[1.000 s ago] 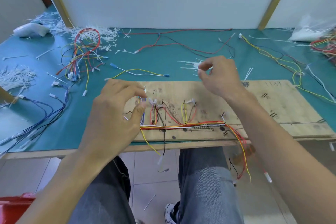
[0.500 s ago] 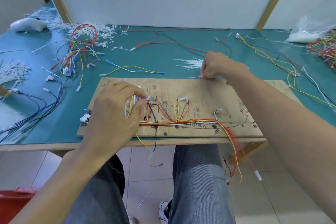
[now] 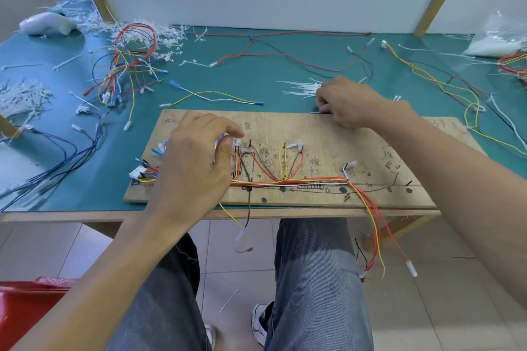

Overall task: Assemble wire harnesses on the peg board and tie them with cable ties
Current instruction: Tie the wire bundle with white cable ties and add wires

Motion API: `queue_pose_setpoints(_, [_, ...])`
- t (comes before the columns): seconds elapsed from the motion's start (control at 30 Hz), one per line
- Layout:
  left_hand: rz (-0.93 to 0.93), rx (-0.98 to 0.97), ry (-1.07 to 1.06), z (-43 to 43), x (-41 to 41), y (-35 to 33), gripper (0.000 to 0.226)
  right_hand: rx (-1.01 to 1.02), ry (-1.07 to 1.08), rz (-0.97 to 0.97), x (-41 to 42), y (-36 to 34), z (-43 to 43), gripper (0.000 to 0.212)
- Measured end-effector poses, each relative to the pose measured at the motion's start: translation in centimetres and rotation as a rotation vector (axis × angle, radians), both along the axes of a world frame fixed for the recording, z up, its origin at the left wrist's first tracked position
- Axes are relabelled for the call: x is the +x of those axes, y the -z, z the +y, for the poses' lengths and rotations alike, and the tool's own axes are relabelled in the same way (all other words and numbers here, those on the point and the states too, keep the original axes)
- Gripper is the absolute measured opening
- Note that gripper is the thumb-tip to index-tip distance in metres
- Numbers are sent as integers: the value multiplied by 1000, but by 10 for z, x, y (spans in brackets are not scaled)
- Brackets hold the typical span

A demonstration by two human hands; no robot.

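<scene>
Down comes the right hand (image 3: 346, 102) to the plywood peg board's (image 3: 325, 137) far edge by white cable ties (image 3: 302, 88), grip unclear; left hand (image 3: 194, 162) still pinching coloured harness wires (image 3: 285, 179).

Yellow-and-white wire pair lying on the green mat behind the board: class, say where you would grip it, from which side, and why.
Probably pinch the wire pair at its right end, on the blue terminal, coming down from above. It lies flat on the mat, so only its top is open; both wires meet in that terminal, so one pinch should lift both.
</scene>
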State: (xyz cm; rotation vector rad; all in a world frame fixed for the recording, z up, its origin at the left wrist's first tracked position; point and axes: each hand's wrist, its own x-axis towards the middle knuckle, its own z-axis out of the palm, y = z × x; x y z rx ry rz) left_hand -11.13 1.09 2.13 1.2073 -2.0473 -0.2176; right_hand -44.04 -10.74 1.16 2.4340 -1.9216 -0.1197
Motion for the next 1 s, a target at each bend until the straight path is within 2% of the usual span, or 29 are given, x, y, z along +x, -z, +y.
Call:
queue_pose_setpoints(0.3, [8,10,18,-2,-5,-2,25,53,-16,-55,3,0,5,26])
queue_pose_setpoints(0.4, [14,12,41,-3,-10,-5,23,51,7,-159,-3,-4,1,11])
queue_pose_setpoints(0.5, [25,11,47,-3,-9,-5,25,60,-1,-261,-17,-15,-1,6])
queue_pose_setpoints(0.57, [34,21,32,-2,-6,-4,25,80,-30,-233,-21,-21,1,4])
queue_pose_setpoints(0.7, [29,45,18,-1,-5,-2,22,99,-5,-146,-16,-19,-3,19])
queue_pose_setpoints(0.83, [33,22,7,-3,-6,-4,17,63,52,-145,-6,-24,6,12])
queue_pose_setpoints(0.9, [49,15,21,-8,-8,-12,13,-72,-15,-218,7,-35,20,10])
queue_pose_setpoints(1.0, [-48,24,58,-20,-12,-28,29,-191,-308,-347,51,-54,50,6])
